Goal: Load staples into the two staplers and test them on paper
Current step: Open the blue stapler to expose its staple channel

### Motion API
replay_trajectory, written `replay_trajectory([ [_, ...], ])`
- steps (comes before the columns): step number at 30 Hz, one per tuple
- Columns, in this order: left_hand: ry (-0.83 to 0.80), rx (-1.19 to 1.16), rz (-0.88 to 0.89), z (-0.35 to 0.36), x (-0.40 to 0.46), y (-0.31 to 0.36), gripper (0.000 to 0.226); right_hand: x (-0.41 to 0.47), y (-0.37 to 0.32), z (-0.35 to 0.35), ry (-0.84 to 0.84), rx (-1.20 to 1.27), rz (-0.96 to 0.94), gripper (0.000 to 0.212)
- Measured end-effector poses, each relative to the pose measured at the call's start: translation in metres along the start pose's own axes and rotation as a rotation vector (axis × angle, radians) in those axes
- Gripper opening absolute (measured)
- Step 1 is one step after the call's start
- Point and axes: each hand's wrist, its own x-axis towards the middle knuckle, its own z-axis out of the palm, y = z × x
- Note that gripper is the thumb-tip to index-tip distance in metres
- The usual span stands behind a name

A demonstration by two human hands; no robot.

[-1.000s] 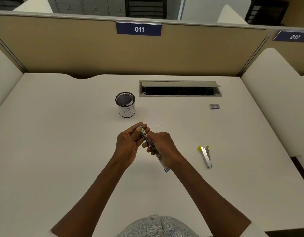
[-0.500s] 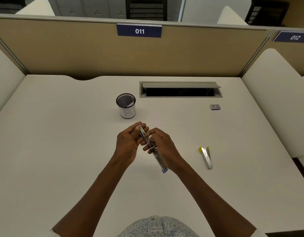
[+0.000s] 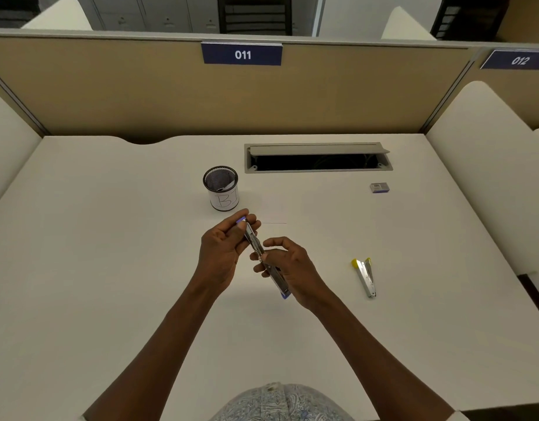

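Observation:
A blue-tipped metal stapler (image 3: 256, 244), swung out long and flat, is held above the middle of the desk. My left hand (image 3: 222, 250) pinches its far blue end. My right hand (image 3: 288, 267) grips its near half, with the fingers resting on the metal channel; whether staples lie in it I cannot tell. A second stapler (image 3: 365, 276), yellow-tipped and slightly agape, lies on the desk to the right, untouched. A small staple box (image 3: 379, 187) sits at the back right. A white sheet of paper (image 3: 272, 212) lies faintly visible just beyond my hands.
A black mesh cup (image 3: 221, 188) with a white label stands just beyond my left hand. An open cable hatch (image 3: 318, 158) is set into the back of the desk. Beige partitions close off the rear and sides.
My right hand's fingers have slid slightly along the stapler, and its near blue end has tilted a little. The left hand keeps its hold. The yellow stapler has not moved.

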Motion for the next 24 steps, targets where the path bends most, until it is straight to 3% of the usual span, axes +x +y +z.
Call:
replay_trajectory([
  [14, -0.053, 0.278, 0.080, -0.001, -0.007, 0.001, 0.027, -0.003, 0.005, 0.003, 0.039, 0.028, -0.015, 0.017],
  [24, -0.045, 0.303, 0.045, 0.001, -0.008, -0.005, 0.029, 0.005, 0.008, 0.009, 0.084, 0.040, -0.048, 0.016],
])
